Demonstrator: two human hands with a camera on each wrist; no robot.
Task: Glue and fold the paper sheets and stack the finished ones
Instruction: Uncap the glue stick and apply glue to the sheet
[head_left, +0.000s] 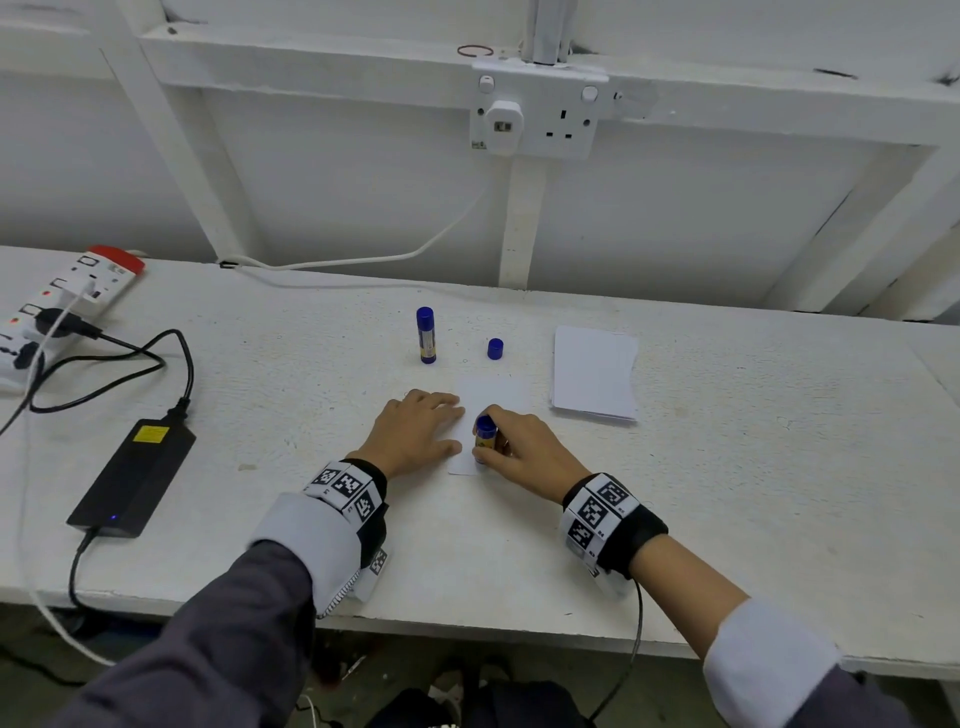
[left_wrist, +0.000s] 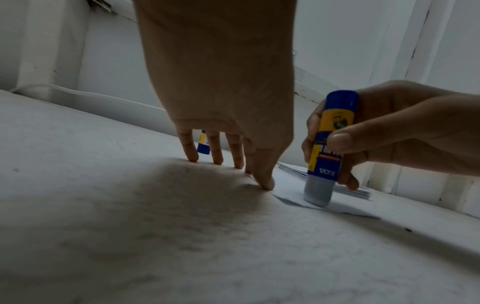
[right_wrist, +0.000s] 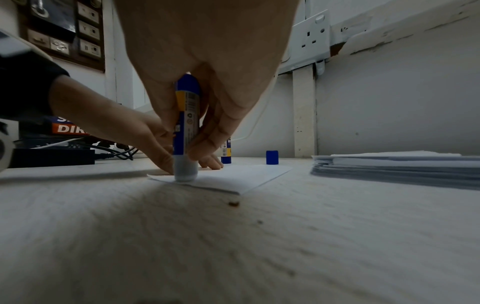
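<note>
A white paper sheet (head_left: 496, 402) (right_wrist: 233, 176) lies flat on the table (head_left: 727, 493) in front of me. My left hand (head_left: 421, 426) (left_wrist: 228, 156) presses its left edge with straight fingers. My right hand (head_left: 519, 447) (right_wrist: 202, 131) grips an uncapped blue-and-yellow glue stick (head_left: 485, 434) (left_wrist: 330, 144) (right_wrist: 185, 131) upright, its tip down on the sheet's near left corner. The stick's blue cap (head_left: 495, 348) (right_wrist: 272, 157) stands behind the sheet. A stack of plain white sheets (head_left: 595, 371) (right_wrist: 394, 166) (left_wrist: 337, 186) lies to the right.
A second, capped glue stick (head_left: 426, 335) (right_wrist: 226, 153) stands behind my left hand. A black power adapter (head_left: 132, 475) with cables and a power strip (head_left: 62, 306) occupy the table's left side. A wall socket (head_left: 535, 117) sits on the white wall behind.
</note>
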